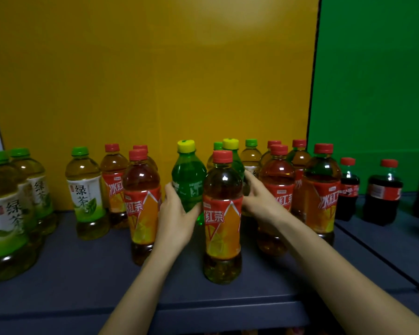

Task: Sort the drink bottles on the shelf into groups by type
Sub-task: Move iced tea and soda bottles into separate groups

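Note:
My left hand [176,213] grips a green soda bottle [188,180] with a yellow cap, mid-shelf. My right hand [260,199] reaches behind a red-capped iced tea bottle [222,221] and closes on a second yellow-capped green soda bottle [231,151], mostly hidden. More iced tea bottles stand left [142,206] and right [277,189] [321,189]. Green tea bottles with green caps cluster at far left [7,213], one apart [87,192]. Cola bottles [382,192] stand at right.
The bottles stand on a dark blue shelf [82,267] with a yellow back panel [155,68]. A green panel [373,81] backs the neighbouring shelf section on the right, past a dark seam. The shelf's front edge runs below my forearms.

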A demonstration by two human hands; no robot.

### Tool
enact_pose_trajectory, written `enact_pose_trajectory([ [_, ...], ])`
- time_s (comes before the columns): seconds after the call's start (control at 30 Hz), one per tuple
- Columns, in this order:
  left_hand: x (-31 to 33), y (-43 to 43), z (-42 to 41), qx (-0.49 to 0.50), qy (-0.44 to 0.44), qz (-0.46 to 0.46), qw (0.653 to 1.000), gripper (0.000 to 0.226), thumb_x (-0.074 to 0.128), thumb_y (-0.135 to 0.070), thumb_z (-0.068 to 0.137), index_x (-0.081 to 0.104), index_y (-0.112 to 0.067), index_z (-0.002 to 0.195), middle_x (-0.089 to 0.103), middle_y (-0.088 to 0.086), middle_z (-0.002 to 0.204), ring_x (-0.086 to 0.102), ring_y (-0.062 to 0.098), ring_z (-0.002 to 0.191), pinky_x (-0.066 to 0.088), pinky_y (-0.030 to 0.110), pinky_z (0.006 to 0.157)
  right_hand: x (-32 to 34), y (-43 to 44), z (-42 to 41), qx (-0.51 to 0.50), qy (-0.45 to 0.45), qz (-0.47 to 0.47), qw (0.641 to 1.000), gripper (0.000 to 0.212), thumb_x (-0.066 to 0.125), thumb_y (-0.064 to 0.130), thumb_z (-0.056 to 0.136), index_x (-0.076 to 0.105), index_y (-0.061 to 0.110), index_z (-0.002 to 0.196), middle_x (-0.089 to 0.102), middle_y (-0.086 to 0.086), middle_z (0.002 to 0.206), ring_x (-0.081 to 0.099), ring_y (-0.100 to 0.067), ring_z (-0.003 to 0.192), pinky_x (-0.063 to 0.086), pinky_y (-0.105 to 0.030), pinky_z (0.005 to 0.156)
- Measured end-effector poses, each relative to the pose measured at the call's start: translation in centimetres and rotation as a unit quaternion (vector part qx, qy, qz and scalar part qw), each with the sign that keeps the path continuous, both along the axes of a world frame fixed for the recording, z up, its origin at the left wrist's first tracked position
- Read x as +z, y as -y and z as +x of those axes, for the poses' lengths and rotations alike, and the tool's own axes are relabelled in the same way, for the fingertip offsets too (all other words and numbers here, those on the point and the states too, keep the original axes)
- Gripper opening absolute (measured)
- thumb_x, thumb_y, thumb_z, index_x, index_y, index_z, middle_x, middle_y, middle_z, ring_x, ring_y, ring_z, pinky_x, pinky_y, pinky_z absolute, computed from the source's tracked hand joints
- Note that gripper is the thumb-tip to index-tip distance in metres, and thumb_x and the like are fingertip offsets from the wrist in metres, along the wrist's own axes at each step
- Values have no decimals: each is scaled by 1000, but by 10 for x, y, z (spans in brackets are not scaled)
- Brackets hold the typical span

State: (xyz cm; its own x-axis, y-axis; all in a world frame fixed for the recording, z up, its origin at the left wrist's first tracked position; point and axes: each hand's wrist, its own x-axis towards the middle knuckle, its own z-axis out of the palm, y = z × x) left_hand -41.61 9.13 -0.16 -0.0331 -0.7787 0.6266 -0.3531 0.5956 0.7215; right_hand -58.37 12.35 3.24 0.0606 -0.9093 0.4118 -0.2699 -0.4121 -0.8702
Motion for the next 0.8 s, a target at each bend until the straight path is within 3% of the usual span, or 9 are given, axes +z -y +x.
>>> enact_pose_trajectory([
  [0.13, 26, 0, 0, -6, 2, -35, 999, 48, 65, -9, 82, 38, -5, 121, 57, 8, 120, 57, 18, 107, 48, 27, 83, 17, 0, -1, 1, 17, -26, 1000, 58, 52, -6, 86, 31, 11, 137, 48, 21, 98, 54, 23, 76, 42, 2, 61],
  [0.2, 39, 2, 2, -3, 7, -54, 999, 54, 68, -16, 80, 38, -6, 124, 57, 4, 119, 55, 13, 102, 45, 25, 82, 25, 1, 0, -5, 19, -36, 999, 55, 54, -3, 86, 34, 10, 136, 50, 19, 100, 54, 18, 81, 43, 2, 63],
  [0.33, 63, 5, 6, 8, 4, -89, 996, 65, 73, -29, 75, 39, -9, 126, 58, 3, 117, 55, 16, 94, 50, 38, 88, 43, 0, 3, -17, 23, -59, 998, 56, 57, 3, 86, 35, 10, 136, 50, 12, 111, 52, -6, 108, 49, -5, 73],
  [0.47, 84, 5, 7, 14, 1, -127, 992, 63, 73, -33, 75, 42, -8, 124, 56, 0, 117, 54, 14, 93, 51, 39, 88, 63, -6, 9, -15, 58, -87, 994, 57, 60, 4, 85, 35, 8, 137, 52, 2, 117, 57, -4, 96, 49, -5, 67],
  [0.57, 100, 6, 2, 14, -19, -160, 987, 61, 71, -38, 77, 44, -7, 122, 58, 1, 117, 57, 17, 99, 51, 42, 89, 78, -12, 9, -26, 88, -135, 987, 55, 60, 1, 84, 38, 5, 134, 57, 6, 110, 59, -7, 98, 52, -11, 75],
  [0.67, 122, 3, -6, 1, -40, -188, 981, 61, 72, -38, 76, 46, -7, 121, 58, -1, 117, 56, 12, 104, 51, 37, 90, 94, -27, 2, -39, 100, -175, 979, 54, 60, 1, 84, 38, 5, 133, 56, 9, 106, 57, -1, 96, 52, -14, 79],
  [0.8, 145, -15, -24, -22, -36, -217, 975, 59, 72, -43, 73, 51, -12, 119, 58, -7, 113, 58, 11, 106, 50, 35, 92, 99, -55, -20, -67, 117, -194, 972, 52, 62, 3, 84, 41, 3, 132, 59, 1, 113, 60, -5, 98, 52, -15, 79],
])
